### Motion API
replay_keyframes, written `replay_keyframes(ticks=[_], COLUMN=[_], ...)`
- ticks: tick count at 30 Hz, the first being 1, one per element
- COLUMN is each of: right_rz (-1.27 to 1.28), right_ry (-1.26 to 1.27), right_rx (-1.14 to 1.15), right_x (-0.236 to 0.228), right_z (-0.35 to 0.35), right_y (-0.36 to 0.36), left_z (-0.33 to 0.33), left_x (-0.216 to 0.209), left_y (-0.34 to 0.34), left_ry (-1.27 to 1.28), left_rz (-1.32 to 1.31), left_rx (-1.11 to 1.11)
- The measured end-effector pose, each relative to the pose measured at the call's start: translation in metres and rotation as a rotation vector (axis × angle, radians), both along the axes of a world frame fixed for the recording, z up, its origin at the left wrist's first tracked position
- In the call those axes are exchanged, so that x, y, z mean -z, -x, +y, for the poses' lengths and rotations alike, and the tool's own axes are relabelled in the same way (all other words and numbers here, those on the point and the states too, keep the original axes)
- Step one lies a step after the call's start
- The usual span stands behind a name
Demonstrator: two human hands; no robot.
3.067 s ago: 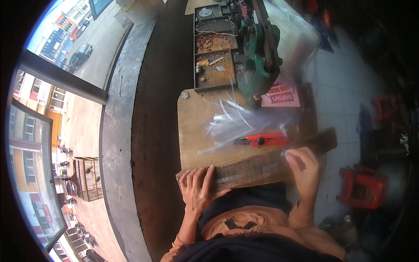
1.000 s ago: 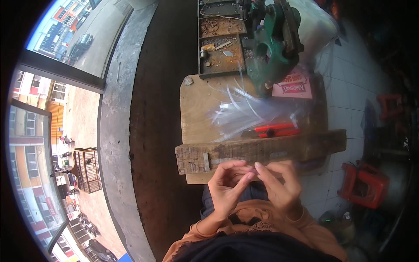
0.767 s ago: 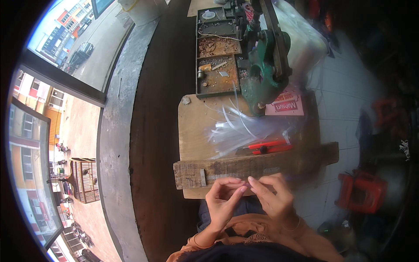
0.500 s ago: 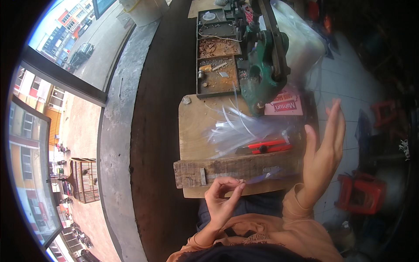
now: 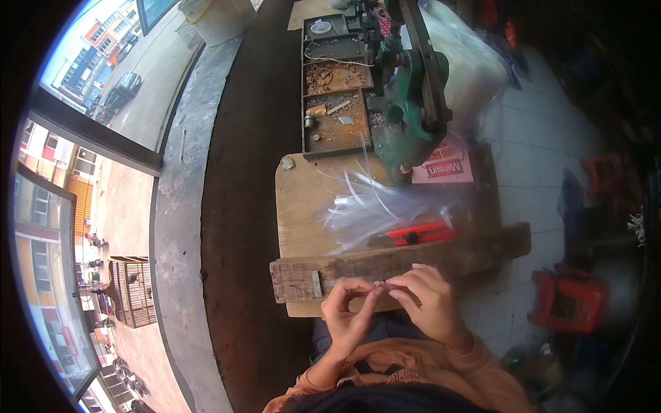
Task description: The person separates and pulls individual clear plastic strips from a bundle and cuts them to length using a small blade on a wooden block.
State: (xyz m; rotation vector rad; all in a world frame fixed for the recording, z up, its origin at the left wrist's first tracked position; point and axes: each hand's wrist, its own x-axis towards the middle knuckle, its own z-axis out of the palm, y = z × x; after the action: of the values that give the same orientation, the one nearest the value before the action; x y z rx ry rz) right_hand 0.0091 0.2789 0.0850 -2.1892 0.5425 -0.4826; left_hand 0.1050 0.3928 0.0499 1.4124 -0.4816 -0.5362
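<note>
My left hand is closed in a pinch above the front edge of the wooden board. My right hand is closed too, its fingertips meeting the left ones. Between them they pinch a thin clear plastic strip, mostly hidden by the fingers. Just beyond both hands runs a thick rough wooden bar with a small metal piece on its left end. Behind the bar lies a loose heap of clear plastic strips. A red tool with a black knob, seemingly a utility knife, rests against it.
A green hand press stands beyond the strips, with a compartment tray of small parts on its left. A pink packet lies right of the press. Further right are a clear plastic bag and a red stool.
My right hand was raised open at the right; it has come down and left to pinch beside my left fingertips. My left hand has hardly moved. The view has shifted slightly.
</note>
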Motion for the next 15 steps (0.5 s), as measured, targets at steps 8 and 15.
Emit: replay_keyframes(ticks=[8, 15], right_rz=[-0.127, -0.149], right_ry=[-0.221, -0.246], right_rx=[0.080, 0.094], right_x=[0.007, 0.020], right_z=[0.016, 0.027], right_y=[-0.022, -0.042], left_z=[0.016, 0.040], left_x=[0.000, 0.000], left_y=[-0.009, -0.021], left_ry=[0.061, -0.265], left_rz=[0.138, -0.258], left_rx=[-0.037, -0.031])
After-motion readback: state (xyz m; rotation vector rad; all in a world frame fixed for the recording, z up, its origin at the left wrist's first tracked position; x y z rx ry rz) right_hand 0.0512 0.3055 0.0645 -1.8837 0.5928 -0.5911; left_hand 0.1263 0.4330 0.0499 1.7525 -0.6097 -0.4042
